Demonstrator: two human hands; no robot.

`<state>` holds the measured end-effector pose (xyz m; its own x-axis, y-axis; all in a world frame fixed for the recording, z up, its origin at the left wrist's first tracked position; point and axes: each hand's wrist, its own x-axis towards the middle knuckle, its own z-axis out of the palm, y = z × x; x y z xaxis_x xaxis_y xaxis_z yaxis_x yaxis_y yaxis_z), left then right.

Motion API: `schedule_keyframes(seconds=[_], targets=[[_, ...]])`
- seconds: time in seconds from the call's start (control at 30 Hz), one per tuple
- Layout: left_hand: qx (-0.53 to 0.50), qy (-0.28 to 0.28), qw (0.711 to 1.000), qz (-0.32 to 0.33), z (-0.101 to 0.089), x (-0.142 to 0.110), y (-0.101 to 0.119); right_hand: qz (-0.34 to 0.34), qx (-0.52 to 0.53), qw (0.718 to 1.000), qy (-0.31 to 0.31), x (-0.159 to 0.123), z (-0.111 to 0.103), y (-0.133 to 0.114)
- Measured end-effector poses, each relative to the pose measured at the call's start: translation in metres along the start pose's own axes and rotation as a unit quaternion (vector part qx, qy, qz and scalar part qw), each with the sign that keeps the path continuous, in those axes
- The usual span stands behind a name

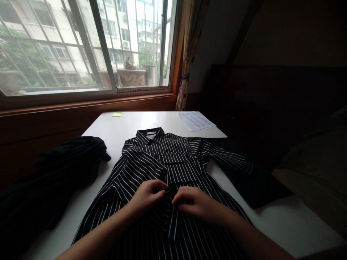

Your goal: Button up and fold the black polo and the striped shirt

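Note:
A black shirt with white stripes [162, 159] lies flat on the white table [127, 122], collar toward the window and one sleeve stretched to the right. My left hand [148, 196] and my right hand [193, 203] meet at the shirt's front placket, about mid-chest. Both hands are closed in a pinch on the fabric edges there, fingertips almost touching each other. What sits between the fingertips is too dark to make out.
A heap of dark cloth [54, 173] lies at the table's left side. A printed sheet of paper [195, 120] and a yellow sticky note [116, 114] lie at the far edge. A window and a curtain [189, 54] stand behind the table; dark furniture is on the right.

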<state>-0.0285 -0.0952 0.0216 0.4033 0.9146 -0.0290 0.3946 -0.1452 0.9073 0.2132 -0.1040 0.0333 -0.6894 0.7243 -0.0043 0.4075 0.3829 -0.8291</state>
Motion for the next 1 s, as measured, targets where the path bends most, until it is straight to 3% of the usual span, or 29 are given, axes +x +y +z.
schedule_keyframes(seconds=[0.17, 0.3, 0.53, 0.77, 1.0], targets=[[0.008, -0.036, 0.999, 0.009, -0.003, -0.001, 0.000, 0.024, 0.015, 0.998, 0.053, 0.005, 0.002, -0.004], [0.008, -0.050, 0.999, 0.003, -0.006, -0.001, 0.002, 0.060, 0.089, 0.990, 0.094, 0.009, 0.008, -0.012], [-0.046, -0.075, 0.996, -0.020, -0.011, 0.000, -0.005, 0.085, 0.147, 0.975, 0.141, 0.014, 0.021, -0.016], [-0.077, -0.086, 0.993, -0.029, -0.015, 0.001, -0.010, 0.063, 0.092, 0.974, 0.197, 0.020, 0.032, -0.015], [-0.038, -0.063, 0.997, -0.013, -0.014, 0.001, -0.006, 0.011, 0.008, 0.976, 0.215, 0.022, 0.035, -0.005]])
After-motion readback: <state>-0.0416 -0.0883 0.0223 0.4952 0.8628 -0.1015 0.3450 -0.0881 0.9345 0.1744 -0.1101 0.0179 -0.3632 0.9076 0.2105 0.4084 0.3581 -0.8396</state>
